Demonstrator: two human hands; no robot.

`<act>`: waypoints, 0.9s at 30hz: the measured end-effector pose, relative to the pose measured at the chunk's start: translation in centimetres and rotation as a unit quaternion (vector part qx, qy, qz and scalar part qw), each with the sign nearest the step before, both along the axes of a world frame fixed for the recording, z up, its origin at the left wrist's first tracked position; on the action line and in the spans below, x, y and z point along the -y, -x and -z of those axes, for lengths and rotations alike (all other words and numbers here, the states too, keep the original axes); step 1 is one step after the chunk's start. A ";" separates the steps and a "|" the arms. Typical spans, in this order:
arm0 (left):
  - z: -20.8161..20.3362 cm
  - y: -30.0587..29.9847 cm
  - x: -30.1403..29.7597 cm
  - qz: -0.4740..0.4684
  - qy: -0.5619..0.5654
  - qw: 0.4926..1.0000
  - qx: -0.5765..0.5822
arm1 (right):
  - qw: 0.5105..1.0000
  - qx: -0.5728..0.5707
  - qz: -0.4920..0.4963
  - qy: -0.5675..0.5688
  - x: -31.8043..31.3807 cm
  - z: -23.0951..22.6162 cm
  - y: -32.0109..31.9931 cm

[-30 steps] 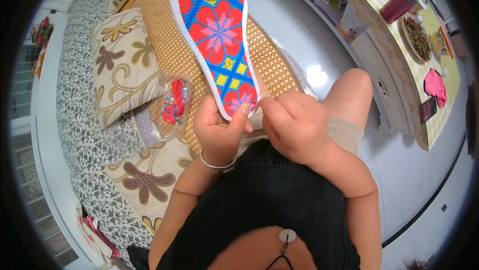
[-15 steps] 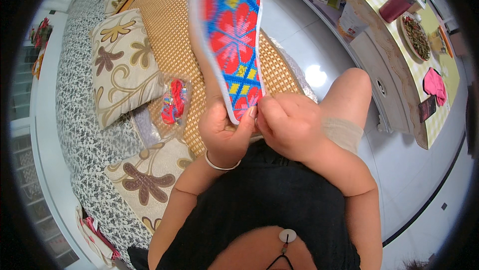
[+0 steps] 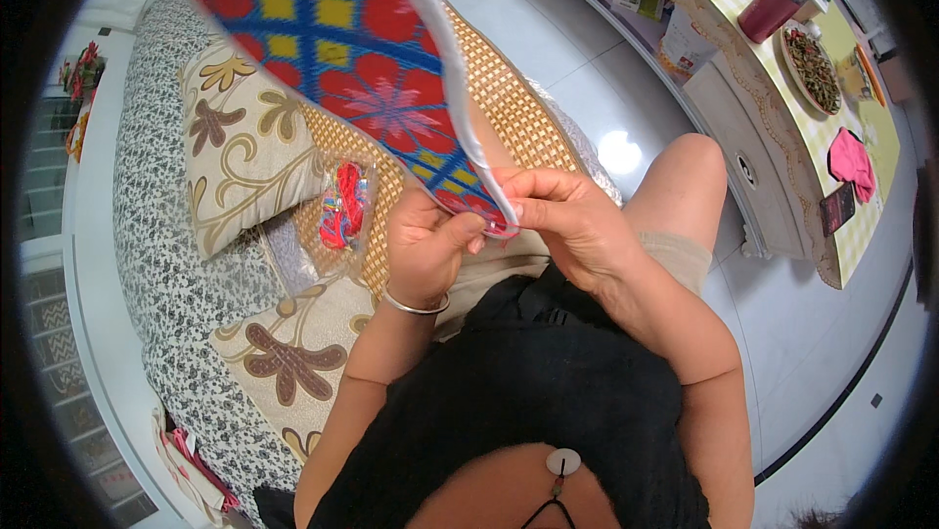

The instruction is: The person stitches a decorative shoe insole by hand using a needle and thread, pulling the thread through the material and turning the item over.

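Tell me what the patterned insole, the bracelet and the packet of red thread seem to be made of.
Insole: probably matte yarn stitched over fabric, judging by its streaky, textured colour blocks. 
Bracelet: likely polished metal, given its silvery shine, though plastic isn't ruled out. 
Packet: seemingly clear, glossy plastic film, since it shows the red thread inside; that fibre can't be told.

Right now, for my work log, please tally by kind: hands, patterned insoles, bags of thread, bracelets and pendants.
Hands: 2 (left hand, right hand)
Patterned insoles: 1
Bags of thread: 1
Bracelets: 1
Pendants: 1
Total: 6
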State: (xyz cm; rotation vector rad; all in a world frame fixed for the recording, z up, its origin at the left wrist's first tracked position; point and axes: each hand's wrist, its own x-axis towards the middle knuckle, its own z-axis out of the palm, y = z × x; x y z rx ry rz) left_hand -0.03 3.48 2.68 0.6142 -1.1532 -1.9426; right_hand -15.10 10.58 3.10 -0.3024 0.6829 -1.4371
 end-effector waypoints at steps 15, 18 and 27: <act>0.5 -6.3 7.0 0.094 -0.203 0.914 -0.340 | 0.905 0.089 0.392 0.141 -6.6 4.9 21.7; 1.7 -5.0 6.5 0.145 -0.215 0.912 -0.317 | 0.846 -0.005 0.523 0.106 -9.8 6.0 23.7; 2.6 -0.6 2.8 0.264 -0.342 0.805 -0.406 | 0.769 -0.565 0.256 0.151 0.1 -1.0 0.7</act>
